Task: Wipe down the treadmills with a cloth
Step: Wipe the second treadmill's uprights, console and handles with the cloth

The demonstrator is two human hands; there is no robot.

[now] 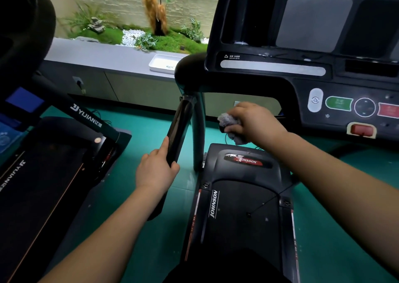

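Observation:
I stand on a black Johnson treadmill (241,198), its console (302,66) up at the right. My left hand (156,170) grips the glossy black left handrail (179,129), thumb along its left side. My right hand (252,122) holds a bunched grey cloth (228,121) below the console's lower left edge, around a small dark grip end that is mostly hidden by the cloth.
A second black treadmill marked Yijian (54,166) stands to the left on the green floor (140,196). Behind runs a grey ledge (97,55) with a white tray (165,63) and an indoor garden. A safety cord (269,202) hangs over the belt.

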